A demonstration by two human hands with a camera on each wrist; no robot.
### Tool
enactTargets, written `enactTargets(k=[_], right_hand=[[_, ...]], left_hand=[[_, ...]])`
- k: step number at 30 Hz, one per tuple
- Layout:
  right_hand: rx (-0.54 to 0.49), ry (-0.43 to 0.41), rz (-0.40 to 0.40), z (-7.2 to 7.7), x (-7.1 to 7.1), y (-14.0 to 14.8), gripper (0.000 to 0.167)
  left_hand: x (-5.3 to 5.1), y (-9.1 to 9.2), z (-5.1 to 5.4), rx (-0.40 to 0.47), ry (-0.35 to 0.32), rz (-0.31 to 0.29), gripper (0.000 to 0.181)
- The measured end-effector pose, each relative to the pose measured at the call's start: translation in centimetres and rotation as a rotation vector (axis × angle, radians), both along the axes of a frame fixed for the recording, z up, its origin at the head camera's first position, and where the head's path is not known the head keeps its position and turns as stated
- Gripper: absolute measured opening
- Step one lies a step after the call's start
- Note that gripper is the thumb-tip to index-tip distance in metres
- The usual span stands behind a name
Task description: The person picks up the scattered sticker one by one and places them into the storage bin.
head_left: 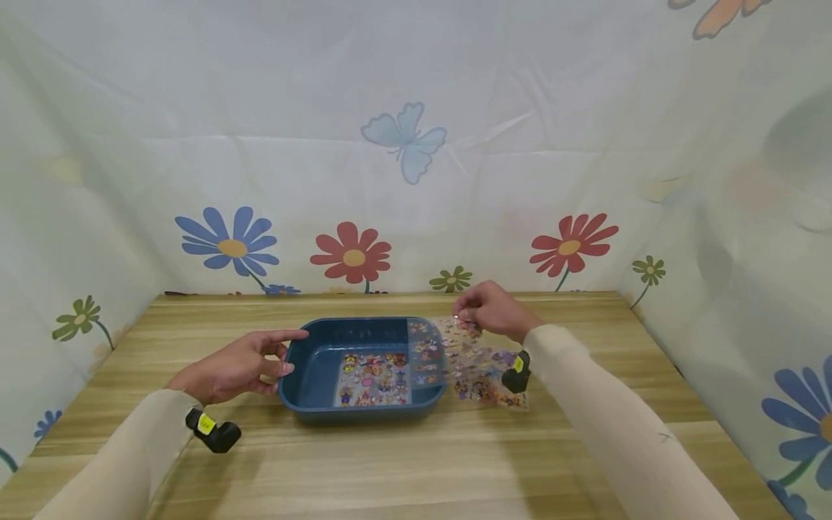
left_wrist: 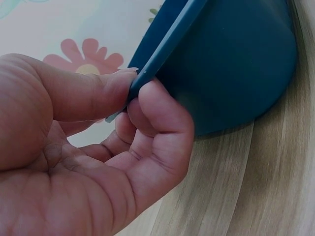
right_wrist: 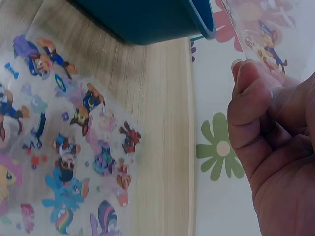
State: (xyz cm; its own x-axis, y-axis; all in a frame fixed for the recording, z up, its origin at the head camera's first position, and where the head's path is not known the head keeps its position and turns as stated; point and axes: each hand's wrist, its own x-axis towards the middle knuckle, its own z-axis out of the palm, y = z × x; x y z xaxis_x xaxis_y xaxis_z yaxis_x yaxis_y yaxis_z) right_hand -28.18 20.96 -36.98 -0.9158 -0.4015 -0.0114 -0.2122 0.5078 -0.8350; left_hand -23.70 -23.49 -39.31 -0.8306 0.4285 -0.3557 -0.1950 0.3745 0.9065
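A dark blue basin (head_left: 360, 415) stands on the wooden table, and my left hand (head_left: 237, 365) pinches its left rim between thumb and curled fingers, as the left wrist view shows. Inside the basin lies a sticker sheet (head_left: 373, 380) with small cartoon figures. My right hand (head_left: 497, 310) pinches the edge of a clear sticker sheet (head_left: 425, 354), which hangs partly over the basin's right rim. Under it, more transparent sticker sheets (right_wrist: 64, 162) lie on the table right of the basin, printed with cartoon dogs and ponies.
The wood-grain table (head_left: 390, 477) reaches back to a white curtain (head_left: 292, 166) printed with flowers and a butterfly. More of this curtain hangs along both sides. Each wrist wears a small black camera (head_left: 214, 433).
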Motion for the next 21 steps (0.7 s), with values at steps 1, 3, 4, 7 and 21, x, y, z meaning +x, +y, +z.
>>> enactTargets(k=[1,3,4,7,21], right_hand=[[0.002,0.001,0.001,0.0,-0.1,-0.2,0.018],[0.003,0.003,0.011,-0.1,-0.1,-0.6,0.019],[0.005,0.004,0.015,0.0,-0.1,-0.8,0.019],[0.007,0.013,0.029,0.0,-0.1,-1.5,0.019],[0.038,0.011,0.074,0.1,-0.6,-3.5,0.017]], left_hand=[[0.0,0.0,0.0,0.000,0.000,0.000,0.075],[0.1,0.0,0.0,0.002,0.001,0.000,0.075],[0.1,-0.1,0.0,0.004,0.001,0.000,0.075],[0.1,-0.1,-0.1,0.011,-0.001,0.002,0.076],[-0.1,-0.2,-0.3,0.020,0.004,0.001,0.076]])
